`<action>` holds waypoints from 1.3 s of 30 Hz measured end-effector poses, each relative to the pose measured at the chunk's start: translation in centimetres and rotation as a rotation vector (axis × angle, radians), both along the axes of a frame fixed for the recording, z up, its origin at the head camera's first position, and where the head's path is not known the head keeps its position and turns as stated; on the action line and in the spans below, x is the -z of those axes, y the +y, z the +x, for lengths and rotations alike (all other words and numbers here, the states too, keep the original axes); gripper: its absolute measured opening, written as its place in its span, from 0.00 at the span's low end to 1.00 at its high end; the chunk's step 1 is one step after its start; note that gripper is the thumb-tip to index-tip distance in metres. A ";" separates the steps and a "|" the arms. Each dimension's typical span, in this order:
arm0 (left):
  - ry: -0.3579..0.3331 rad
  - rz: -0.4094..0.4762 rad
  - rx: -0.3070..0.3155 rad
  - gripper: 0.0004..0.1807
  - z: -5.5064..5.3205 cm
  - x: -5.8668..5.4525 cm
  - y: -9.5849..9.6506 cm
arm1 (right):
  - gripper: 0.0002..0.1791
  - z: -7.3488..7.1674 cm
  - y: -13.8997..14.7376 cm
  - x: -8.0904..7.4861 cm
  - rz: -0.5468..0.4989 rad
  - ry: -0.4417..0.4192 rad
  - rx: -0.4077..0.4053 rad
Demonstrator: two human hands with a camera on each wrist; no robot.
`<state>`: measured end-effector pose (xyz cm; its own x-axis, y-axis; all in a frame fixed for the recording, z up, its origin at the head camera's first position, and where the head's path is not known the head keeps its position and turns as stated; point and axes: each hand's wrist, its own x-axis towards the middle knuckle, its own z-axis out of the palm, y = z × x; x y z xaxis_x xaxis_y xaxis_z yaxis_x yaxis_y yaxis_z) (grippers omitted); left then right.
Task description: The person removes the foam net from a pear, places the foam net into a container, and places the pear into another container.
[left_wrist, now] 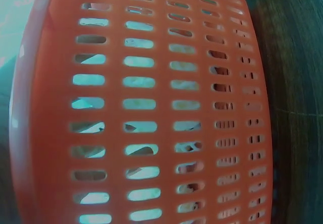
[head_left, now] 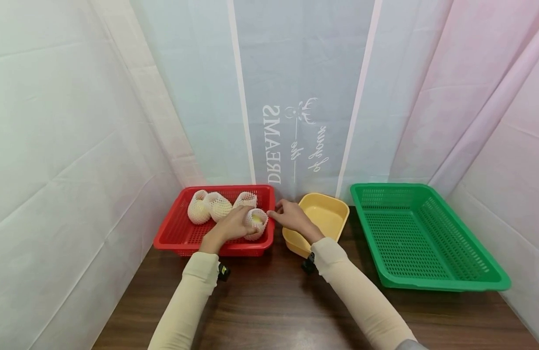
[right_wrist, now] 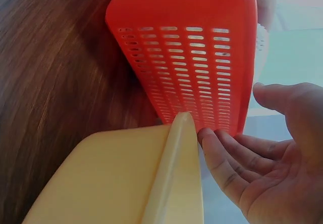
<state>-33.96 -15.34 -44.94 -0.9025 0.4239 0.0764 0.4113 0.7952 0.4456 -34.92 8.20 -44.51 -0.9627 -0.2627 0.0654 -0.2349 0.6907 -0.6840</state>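
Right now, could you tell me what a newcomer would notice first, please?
Probably the large green basket on the right, for its strong colour. Next comes the red basket at left, holding pale, fruit-like items in white nets, one gripped by the left hand. The yellow bin sits between the baskets.

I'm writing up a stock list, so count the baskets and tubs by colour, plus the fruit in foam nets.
Red basket: 1
Green basket: 1
Yellow tub: 1
Netted fruit, as far as visible: 4
Total: 7
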 end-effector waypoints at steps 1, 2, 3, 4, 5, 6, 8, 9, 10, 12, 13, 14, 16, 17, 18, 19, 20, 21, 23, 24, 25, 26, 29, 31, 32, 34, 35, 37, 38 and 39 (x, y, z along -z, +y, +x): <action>-0.001 -0.001 0.002 0.41 0.0 0.0 0.1 | 0.24 0.0 -0.1 0.0 -0.002 -0.002 0.004; -0.004 -0.003 0.000 0.41 -0.1 0.0 0.1 | 0.24 -0.1 -0.2 0.1 -0.003 -0.001 0.008; -0.006 -0.002 0.001 0.41 -0.1 0.0 0.2 | 0.24 -0.1 -0.3 0.1 -0.006 -0.002 0.011; -0.008 -0.003 0.001 0.41 -0.1 0.1 0.2 | 0.24 -0.1 -0.3 0.0 -0.008 -0.001 0.013; -0.009 0.001 0.003 0.41 -0.2 0.1 0.3 | 0.24 0.0 -0.3 0.0 -0.010 -0.001 0.017; -0.013 0.005 0.002 0.41 -0.2 0.2 0.3 | 0.24 0.0 -0.4 0.0 -0.012 0.000 0.020; -0.030 0.019 -0.001 0.41 -0.3 0.3 0.4 | 0.24 0.0 -0.4 0.0 -0.022 0.001 0.026; -0.038 0.027 -0.002 0.41 -0.3 0.4 0.4 | 0.23 0.0 -0.4 0.1 -0.032 -0.006 0.027; -0.042 0.029 -0.003 0.41 -0.4 0.6 0.4 | 0.23 0.0 -0.4 0.1 -0.038 -0.012 0.029; -0.054 0.035 -0.007 0.42 -0.4 0.7 0.4 | 0.23 0.0 -0.5 0.3 -0.056 -0.021 0.031; -0.056 0.037 -0.007 0.42 -0.4 0.8 0.3 | 0.23 0.0 -0.6 0.3 -0.067 -0.024 0.031; -0.055 0.036 -0.008 0.42 -0.4 0.8 0.3 | 0.23 0.0 -0.7 0.3 -0.074 -0.028 0.031; -0.043 0.036 -0.004 0.41 -0.4 0.8 0.3 | 0.23 0.1 -0.8 0.4 -0.084 -0.034 0.035; -0.040 0.037 -0.003 0.40 -0.3 0.8 0.3 | 0.23 0.1 -0.9 0.4 -0.088 -0.036 0.037; -0.030 0.037 0.000 0.40 -0.3 0.9 0.2 | 0.23 0.1 -0.9 0.4 -0.092 -0.038 0.039; -0.027 0.041 0.002 0.39 -0.4 0.9 0.2 | 0.23 0.1 -1.0 0.4 -0.097 -0.042 0.041; -0.023 0.039 0.005 0.38 -0.4 1.0 0.2 | 0.23 0.1 -1.0 0.4 -0.101 -0.047 0.043; -0.021 0.038 0.006 0.38 -0.4 1.0 0.2 | 0.23 0.1 -1.0 0.4 -0.107 -0.052 0.044; -0.022 0.038 0.005 0.37 -0.5 1.1 0.3 | 0.24 0.2 -1.0 0.4 -0.121 -0.060 0.047; -0.021 0.043 0.005 0.37 -0.5 1.1 0.3 | 0.24 0.2 -1.1 0.3 -0.128 -0.063 0.048; -0.026 0.046 0.003 0.37 -0.5 1.2 0.3 | 0.24 0.2 -1.1 0.3 -0.136 -0.066 0.049; -0.027 0.046 0.002 0.37 -0.4 1.2 0.3 | 0.24 0.2 -1.1 0.3 -0.140 -0.069 0.050; -0.036 0.053 -0.003 0.38 -0.4 1.3 0.4 | 0.25 0.3 -1.3 0.1 -0.157 -0.085 0.061; -0.043 0.056 -0.009 0.38 -0.3 1.4 0.4 | 0.24 0.3 -1.4 -0.1 -0.159 -0.096 0.069; -0.047 0.054 -0.010 0.39 -0.3 1.4 0.4 | 0.24 0.3 -1.5 -0.1 -0.161 -0.100 0.075; -0.055 0.066 -0.013 0.39 -0.2 1.4 0.5 | 0.23 0.3 -1.7 -0.2 -0.173 -0.111 0.088; -0.060 0.073 -0.014 0.40 -0.2 1.5 0.5 | 0.21 0.3 -1.8 -0.3 -0.180 -0.116 0.095; -0.072 0.083 -0.016 0.41 -0.1 1.5 0.5 | 0.19 0.2 -2.0 -0.3 -0.198 -0.128 0.112; -0.077 0.090 -0.016 0.42 0.0 1.5 0.5 | 0.18 0.2 -2.0 -0.3 -0.211 -0.134 0.121; -0.083 0.096 -0.019 0.43 0.1 1.6 0.5 | 0.17 0.2 -2.1 -0.3 -0.220 -0.141 0.129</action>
<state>-33.90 -14.82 -46.52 -0.9151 0.4011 0.0409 0.3554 0.7546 0.5517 -34.70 6.09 -44.19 -0.9909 -0.1317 -0.0295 -0.0467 0.5398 -0.8405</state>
